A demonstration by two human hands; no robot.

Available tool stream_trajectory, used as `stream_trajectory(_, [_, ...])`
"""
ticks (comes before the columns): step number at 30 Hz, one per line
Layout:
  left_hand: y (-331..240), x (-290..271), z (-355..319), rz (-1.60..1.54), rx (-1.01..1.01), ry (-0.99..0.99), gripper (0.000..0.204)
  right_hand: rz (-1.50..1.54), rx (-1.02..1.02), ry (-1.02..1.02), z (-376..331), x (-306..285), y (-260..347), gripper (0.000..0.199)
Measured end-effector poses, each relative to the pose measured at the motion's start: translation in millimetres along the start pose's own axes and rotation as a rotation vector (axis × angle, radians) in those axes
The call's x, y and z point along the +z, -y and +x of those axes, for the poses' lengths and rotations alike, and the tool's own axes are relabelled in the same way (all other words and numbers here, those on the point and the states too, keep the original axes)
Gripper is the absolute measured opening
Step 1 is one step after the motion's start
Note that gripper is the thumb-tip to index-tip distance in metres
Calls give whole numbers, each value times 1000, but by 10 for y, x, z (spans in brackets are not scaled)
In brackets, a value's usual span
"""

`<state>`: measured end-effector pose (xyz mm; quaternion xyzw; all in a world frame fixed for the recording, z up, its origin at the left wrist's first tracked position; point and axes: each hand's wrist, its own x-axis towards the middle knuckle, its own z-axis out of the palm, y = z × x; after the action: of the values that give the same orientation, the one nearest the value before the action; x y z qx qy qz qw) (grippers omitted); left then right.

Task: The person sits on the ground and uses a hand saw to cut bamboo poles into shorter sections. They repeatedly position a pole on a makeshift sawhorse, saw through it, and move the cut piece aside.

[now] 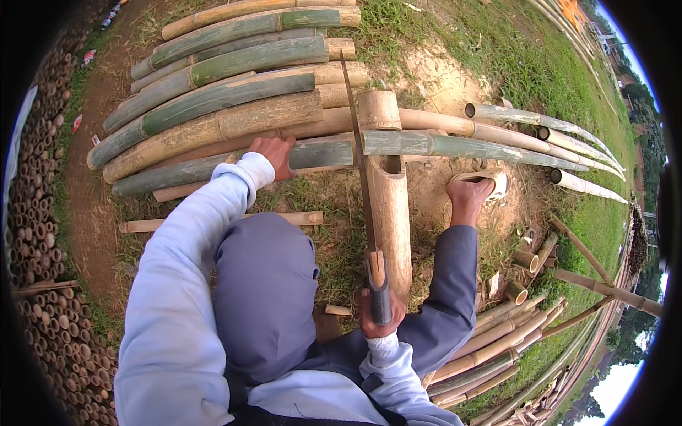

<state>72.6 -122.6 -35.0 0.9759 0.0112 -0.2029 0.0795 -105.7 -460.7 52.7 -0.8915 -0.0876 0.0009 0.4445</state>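
My right hand (pixel 381 312) is closed around the handle of a hand saw (pixel 364 181). The saw's long, narrow blade points away from me, across a green bamboo pole (pixel 440 145). Just right of the blade, this pole lies over a notch in a thick tan bamboo support (pixel 391 234). On the left, my left hand (pixel 272 155) bears down on the green bamboo length (pixel 323 153) that lines up with the pole, its fingers bent over it. A dark line shows at the blade; whether the cut goes right through I cannot tell.
Several cut bamboo lengths (pixel 234 60) lie side by side at the far left. More poles (pixel 490 341) are piled at the lower right. Stacked bamboo ends (pixel 50 248) line the left edge. My sandalled foot (pixel 476 188) stands right of the support.
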Motion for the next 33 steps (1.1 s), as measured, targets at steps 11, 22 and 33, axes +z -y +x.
stream_trajectory(11, [661,-1533,15,179,-74,-285,63,127,14,-226,97,-259,40,17])
stream_trajectory(22, [-555,-1337,705,167,336,-675,50,200,148,-414,105,-585,68,8])
stream_trajectory(33, [-2417,-754,1333,186,421,-207,63,73,146,-744,-255,-1579,-82,6])
